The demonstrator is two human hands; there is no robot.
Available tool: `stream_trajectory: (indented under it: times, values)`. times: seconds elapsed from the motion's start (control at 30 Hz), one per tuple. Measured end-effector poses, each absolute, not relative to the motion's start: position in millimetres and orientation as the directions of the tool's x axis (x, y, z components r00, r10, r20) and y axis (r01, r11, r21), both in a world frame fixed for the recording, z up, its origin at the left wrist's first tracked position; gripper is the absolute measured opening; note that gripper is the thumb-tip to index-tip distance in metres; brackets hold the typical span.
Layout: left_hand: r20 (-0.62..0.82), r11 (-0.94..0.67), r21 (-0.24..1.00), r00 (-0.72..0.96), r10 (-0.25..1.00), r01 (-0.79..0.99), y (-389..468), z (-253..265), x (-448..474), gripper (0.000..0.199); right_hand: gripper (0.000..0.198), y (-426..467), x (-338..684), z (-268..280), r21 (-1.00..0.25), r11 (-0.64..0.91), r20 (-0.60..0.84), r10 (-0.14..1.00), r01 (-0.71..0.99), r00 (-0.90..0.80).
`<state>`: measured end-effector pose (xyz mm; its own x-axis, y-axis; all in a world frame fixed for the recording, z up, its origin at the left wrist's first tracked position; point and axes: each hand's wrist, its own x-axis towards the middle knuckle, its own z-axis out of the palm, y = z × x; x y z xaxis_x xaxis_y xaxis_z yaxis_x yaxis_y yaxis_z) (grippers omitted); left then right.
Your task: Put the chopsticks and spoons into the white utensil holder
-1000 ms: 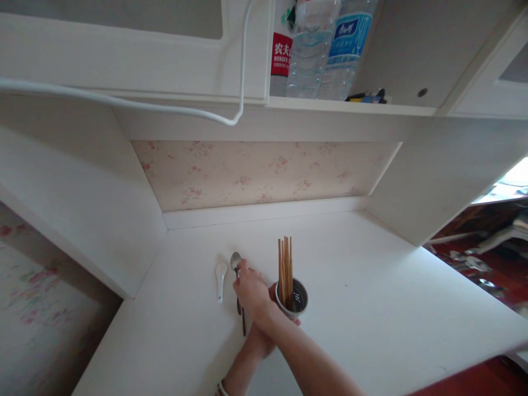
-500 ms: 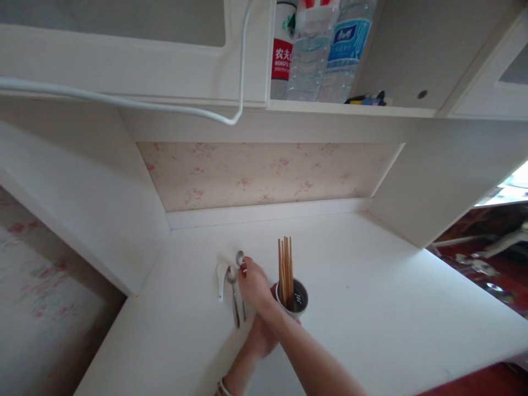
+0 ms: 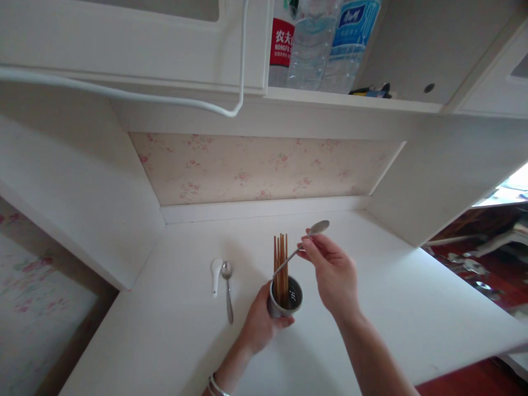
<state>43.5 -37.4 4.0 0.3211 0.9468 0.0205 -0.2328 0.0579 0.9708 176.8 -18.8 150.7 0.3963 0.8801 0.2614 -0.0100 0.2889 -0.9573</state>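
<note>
My left hand [image 3: 263,319] is wrapped round a grey utensil holder [image 3: 277,312], which has drain holes in its bottom. Several wooden chopsticks [image 3: 281,264] stand upright in the holder. Above it and to the right, my right hand [image 3: 332,269] pinches a metal spoon [image 3: 319,227] near its bowl. This spoon is tilted, its handle end down at the left side of the chopsticks by the rim. On the counter to the left lie a white soup spoon [image 3: 215,278] and, beside it, a second metal spoon [image 3: 229,294].
The white counter [image 3: 371,291] runs beneath side panels and a back wall with floral paper [image 3: 264,170]. Overhead, a cabinet shelf [image 3: 350,100] holds several plastic bottles [image 3: 311,49]. A white cable [image 3: 165,100] hangs in front of the cabinet at the left.
My right hand has lifted a metal spoon from beside the other spoons and carried it right, over the holder. My left hand still grips the holder.
</note>
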Motion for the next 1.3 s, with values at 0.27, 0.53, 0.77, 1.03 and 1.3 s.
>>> stream_trajectory:
  times: [0.27, 0.53, 0.77, 1.03, 1.3]
  values:
    - [0.023, 0.057, 0.975, 0.354, 0.935, -0.215, -38.7, 4.0, 41.6, 0.079, 0.031, -29.7, 208.5, 122.3, -0.978, 0.174, 0.208, 0.842, 0.115, 0.498]
    - [0.009, 0.083, 0.971, 0.383, 0.924, -0.224, -39.7, 8.5, 43.4, 0.076, 0.031, -34.5, 199.2, 85.7, -0.941, 0.149, 0.269, 0.874, 0.304, 0.405]
    - [0.022, 0.079, 0.965, 0.376, 0.926, -0.25, -38.8, 2.2, 46.1, 0.076, 0.034, -29.7, 193.8, 41.6, -0.996, 0.0, 0.026, 0.956, 0.087, 0.292]
    - [0.049, 0.039, 0.978, 0.408, 0.912, -0.205, -38.9, 16.7, 46.8, 0.071, 0.07, -47.1, 198.0, 21.1, -0.998, 0.06, 0.061, 0.998, -0.036, -0.019]
    - [-0.002, -0.09, 0.933, 0.254, 0.967, 0.349, -44.8, 28.1, 14.5, 0.055, 0.072, -50.9, 192.6, 6.4, -0.996, 0.081, 0.083, 0.996, -0.046, -0.022]
